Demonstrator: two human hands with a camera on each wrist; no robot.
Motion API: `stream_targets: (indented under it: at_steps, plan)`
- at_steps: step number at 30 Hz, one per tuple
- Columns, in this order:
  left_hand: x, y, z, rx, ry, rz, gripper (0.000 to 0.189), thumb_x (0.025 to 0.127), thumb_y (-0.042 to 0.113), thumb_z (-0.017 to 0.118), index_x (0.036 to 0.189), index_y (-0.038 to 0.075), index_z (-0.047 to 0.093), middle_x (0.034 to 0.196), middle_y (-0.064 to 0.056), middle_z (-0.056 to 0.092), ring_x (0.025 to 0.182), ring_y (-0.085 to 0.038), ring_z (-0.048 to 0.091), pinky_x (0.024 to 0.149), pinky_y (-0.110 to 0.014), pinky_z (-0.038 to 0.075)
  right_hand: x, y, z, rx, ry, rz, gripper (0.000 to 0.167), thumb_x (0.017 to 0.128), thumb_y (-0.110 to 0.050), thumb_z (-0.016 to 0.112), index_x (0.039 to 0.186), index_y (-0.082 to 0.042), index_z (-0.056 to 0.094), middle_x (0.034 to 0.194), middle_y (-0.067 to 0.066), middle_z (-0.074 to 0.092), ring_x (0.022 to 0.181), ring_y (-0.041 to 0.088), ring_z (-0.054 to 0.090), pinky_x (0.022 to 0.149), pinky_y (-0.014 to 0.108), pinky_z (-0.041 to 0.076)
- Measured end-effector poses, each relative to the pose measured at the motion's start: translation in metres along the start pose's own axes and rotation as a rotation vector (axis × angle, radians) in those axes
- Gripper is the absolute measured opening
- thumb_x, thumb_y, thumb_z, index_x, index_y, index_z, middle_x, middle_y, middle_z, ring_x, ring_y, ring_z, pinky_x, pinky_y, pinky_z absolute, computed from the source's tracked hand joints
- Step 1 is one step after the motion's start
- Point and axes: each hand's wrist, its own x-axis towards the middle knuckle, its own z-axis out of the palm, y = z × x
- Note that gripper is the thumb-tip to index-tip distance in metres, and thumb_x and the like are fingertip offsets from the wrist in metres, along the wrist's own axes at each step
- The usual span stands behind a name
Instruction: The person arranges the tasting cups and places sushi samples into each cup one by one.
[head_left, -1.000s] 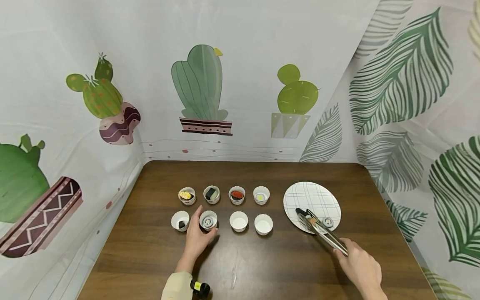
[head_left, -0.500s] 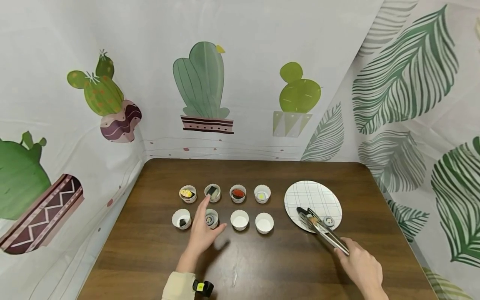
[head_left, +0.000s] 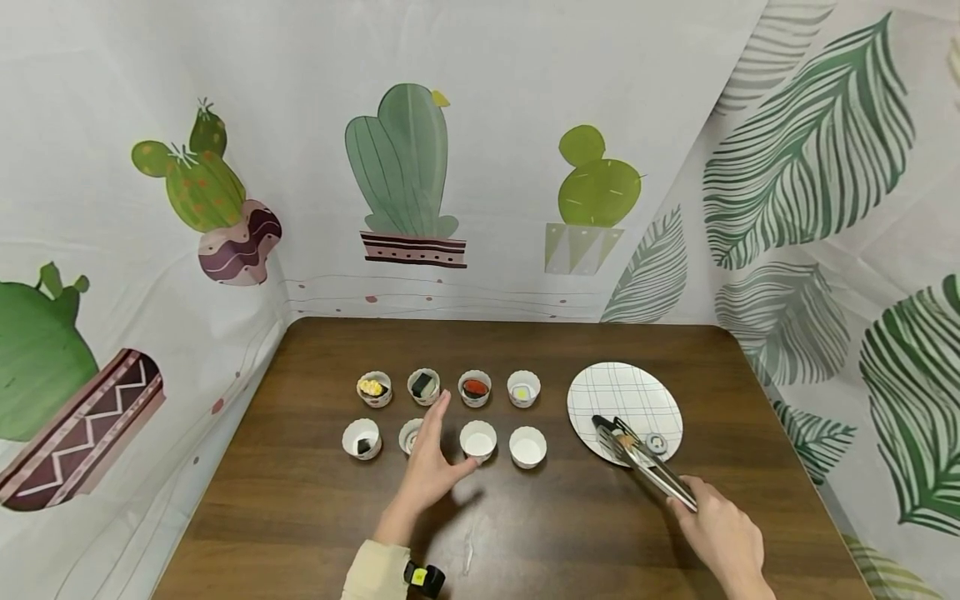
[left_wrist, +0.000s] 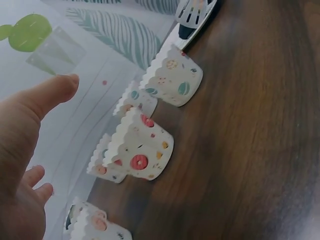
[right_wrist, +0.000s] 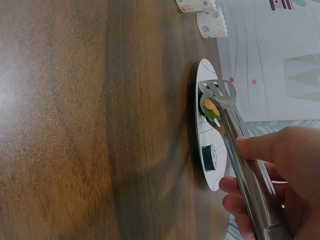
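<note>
My left hand (head_left: 431, 471) hovers over the front row of paper cups with fingers spread. It partly covers a cup with a sushi roll (head_left: 407, 433). Its thumb lies at the near rim of a bare white cup (head_left: 478, 437); whether they touch is unclear. My right hand (head_left: 722, 529) grips metal tongs (head_left: 658, 477) by the handles. The tips of the tongs are around a sushi piece with orange and green topping (right_wrist: 210, 109) on the white plate (head_left: 600, 387). A small sushi roll (head_left: 656, 443) sits beside the tongs on that plate.
Behind stand cups with yellow-topped sushi (head_left: 373, 389), dark-wrapped sushi (head_left: 424, 386), red-topped sushi (head_left: 474, 389) and a pale piece with a yellow spot (head_left: 522, 390). Another front cup (head_left: 362, 440) has a dark piece; one white cup (head_left: 527, 448) stands at the row's right end.
My left hand has left the front cup with the sushi roll, lifted with its fingers spread wider, and moved right towards the bare cup beside it. The right hand and tongs look still.
</note>
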Motion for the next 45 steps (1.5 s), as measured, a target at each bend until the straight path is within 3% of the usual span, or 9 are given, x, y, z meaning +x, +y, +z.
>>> stream_targets:
  at_steps: [8,17,28,38,45]
  plan:
    - [0.003,-0.001,0.014,0.004,-0.058,0.017,0.109,0.058,0.023,0.086,0.147,0.019,0.021,0.149,-0.007,0.029,0.135,-0.021,0.03,0.103,-0.046,0.032,0.0,0.0,-0.001,-0.003,-0.011,0.003,0.034,0.075,-0.026,0.071,0.102,-0.007,0.062,0.083,0.016,0.066,0.057,0.038,0.058,0.043,0.048,0.038]
    - [0.0,-0.002,0.029,-0.02,-0.113,-0.066,0.11,0.059,0.023,0.086,0.147,0.023,0.019,0.148,-0.005,0.03,0.133,-0.021,0.032,0.104,-0.044,0.033,0.0,0.001,0.0,0.003,-0.017,0.009,0.034,0.075,-0.026,0.071,0.102,-0.008,0.062,0.084,0.016,0.067,0.059,0.038,0.059,0.044,0.048,0.038]
    - [-0.004,-0.012,0.053,0.026,-0.073,-0.197,0.104,0.059,0.025,0.085,0.145,0.016,0.027,0.141,-0.007,0.039,0.126,-0.026,0.042,0.098,-0.044,0.039,-0.001,0.001,-0.002,-0.002,-0.061,0.028,0.035,0.077,-0.027,0.07,0.105,-0.008,0.061,0.088,0.017,0.066,0.064,0.041,0.06,0.046,0.051,0.039]
    - [-0.008,-0.023,0.067,0.037,0.032,-0.204,0.093,0.06,0.021,0.083,0.14,0.013,0.036,0.131,-0.009,0.048,0.117,-0.026,0.051,0.091,-0.044,0.044,-0.001,0.002,0.0,-0.001,-0.045,0.019,0.035,0.076,-0.027,0.07,0.104,-0.008,0.061,0.087,0.017,0.066,0.062,0.04,0.06,0.046,0.05,0.039]
    - [-0.007,-0.025,0.068,0.074,0.103,-0.187,0.081,0.061,0.017,0.082,0.132,0.01,0.044,0.124,-0.009,0.055,0.112,-0.025,0.055,0.089,-0.042,0.045,0.0,0.002,-0.002,-0.003,-0.084,0.034,0.035,0.078,-0.028,0.068,0.106,-0.008,0.061,0.09,0.018,0.066,0.064,0.041,0.06,0.047,0.051,0.039]
